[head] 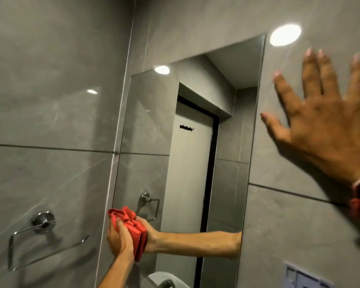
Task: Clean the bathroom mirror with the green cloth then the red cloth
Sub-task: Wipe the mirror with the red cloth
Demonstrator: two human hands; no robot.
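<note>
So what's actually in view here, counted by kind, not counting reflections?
Hands: 2, left hand and right hand
Cloths: 1, red cloth
Mirrors: 1, mirror
Towel holders: 1, chrome towel ring
Wall switch plates: 1, switch plate
Total: 6

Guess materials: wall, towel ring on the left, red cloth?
Wall: large grey glossy tiles, likely polished porcelain or stone; it reflects the lamps and shows grout lines. Towel ring: polished metal, probably chrome, with bright mirror-like highlights. Red cloth: soft matte fabric, possibly microfibre, bunched in folds.
</note>
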